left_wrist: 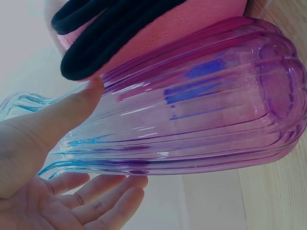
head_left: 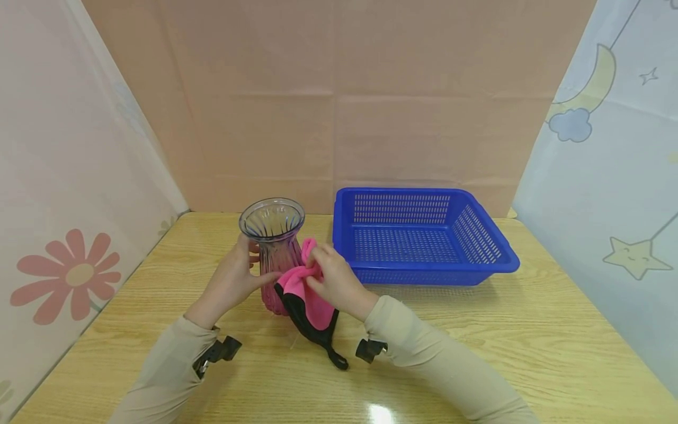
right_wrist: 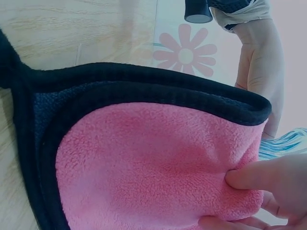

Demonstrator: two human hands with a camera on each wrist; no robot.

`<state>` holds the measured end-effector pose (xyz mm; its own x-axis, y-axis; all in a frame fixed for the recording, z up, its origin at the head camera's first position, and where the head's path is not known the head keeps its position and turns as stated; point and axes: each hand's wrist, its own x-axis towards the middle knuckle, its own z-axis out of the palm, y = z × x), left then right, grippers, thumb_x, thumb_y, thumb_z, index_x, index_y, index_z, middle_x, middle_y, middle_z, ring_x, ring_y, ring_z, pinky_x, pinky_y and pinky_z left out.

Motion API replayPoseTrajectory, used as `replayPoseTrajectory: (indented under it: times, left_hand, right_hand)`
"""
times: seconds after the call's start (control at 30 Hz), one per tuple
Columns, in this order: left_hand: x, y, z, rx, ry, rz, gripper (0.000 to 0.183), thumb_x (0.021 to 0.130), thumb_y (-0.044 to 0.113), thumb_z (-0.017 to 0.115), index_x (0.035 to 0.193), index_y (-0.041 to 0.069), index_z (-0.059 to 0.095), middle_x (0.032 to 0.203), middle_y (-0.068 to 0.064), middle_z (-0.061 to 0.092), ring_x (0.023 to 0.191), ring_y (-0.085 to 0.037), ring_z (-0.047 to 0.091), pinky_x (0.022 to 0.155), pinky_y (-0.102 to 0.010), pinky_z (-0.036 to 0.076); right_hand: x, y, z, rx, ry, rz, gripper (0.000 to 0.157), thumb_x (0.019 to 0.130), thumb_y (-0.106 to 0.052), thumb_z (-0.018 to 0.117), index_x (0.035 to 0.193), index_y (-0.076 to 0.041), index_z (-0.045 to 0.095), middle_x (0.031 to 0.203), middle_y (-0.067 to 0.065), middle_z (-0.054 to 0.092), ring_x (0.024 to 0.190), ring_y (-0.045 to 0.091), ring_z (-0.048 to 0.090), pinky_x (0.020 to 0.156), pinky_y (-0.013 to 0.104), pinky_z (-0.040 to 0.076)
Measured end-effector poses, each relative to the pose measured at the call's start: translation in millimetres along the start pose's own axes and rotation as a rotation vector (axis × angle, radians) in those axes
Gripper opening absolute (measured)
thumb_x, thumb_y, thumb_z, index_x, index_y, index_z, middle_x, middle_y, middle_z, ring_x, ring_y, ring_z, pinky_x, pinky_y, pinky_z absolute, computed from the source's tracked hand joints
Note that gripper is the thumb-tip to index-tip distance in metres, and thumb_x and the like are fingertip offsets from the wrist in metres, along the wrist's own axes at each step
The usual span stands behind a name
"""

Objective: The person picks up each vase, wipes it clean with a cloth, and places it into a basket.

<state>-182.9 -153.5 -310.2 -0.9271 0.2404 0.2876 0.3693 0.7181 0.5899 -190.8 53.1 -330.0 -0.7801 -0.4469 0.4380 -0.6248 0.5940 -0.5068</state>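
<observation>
A clear ribbed glass vase with a flared rim, tinted purple-pink toward its base, stands on the table. My left hand holds it from the left side; in the left wrist view the thumb lies on one side of the vase and the fingers on the other. Against the vase's right side my right hand pinches a fluffy pink cloth with black edging and a black hanging loop. Filling much of the right wrist view, the cloth is held at one end between thumb and fingers.
A blue plastic basket with slotted walls stands behind and to the right of the vase, on the wooden table. A peach backdrop rises behind, with patterned cloth walls at both sides.
</observation>
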Motion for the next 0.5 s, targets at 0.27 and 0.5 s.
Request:
replayPoseTrajectory:
  times: [0.27, 0.5]
  left_hand:
    - [0.5, -0.2, 0.1, -0.003, -0.004, -0.011, 0.092, 0.075, 0.019, 0.079, 0.141, 0.007, 0.016, 0.115, -0.029, 0.054, 0.1, -0.047, 0.062, 0.08, -0.053, 0.056]
    - [0.6, -0.3, 0.6, 0.006, -0.001, -0.015, 0.092, 0.075, 0.023, 0.079, 0.141, 0.007, 0.016, 0.114, -0.029, 0.054, 0.1, -0.047, 0.062, 0.082, -0.053, 0.055]
  right_hand:
    - [-1.5, 0.6, 0.6, -0.033, -0.023, -0.006, 0.018, 0.077, 0.0, 0.07, 0.082, -0.005, 0.053, 0.088, 0.008, 0.052, 0.072, 0.015, 0.054, 0.059, 0.017, 0.046]
    - [-3.1, 2.5, 2.1, -0.043, -0.051, 0.001, 0.019, 0.077, 0.0, 0.069, 0.081, -0.006, 0.052, 0.085, 0.007, 0.051, 0.07, 0.013, 0.05, 0.058, 0.017, 0.044]
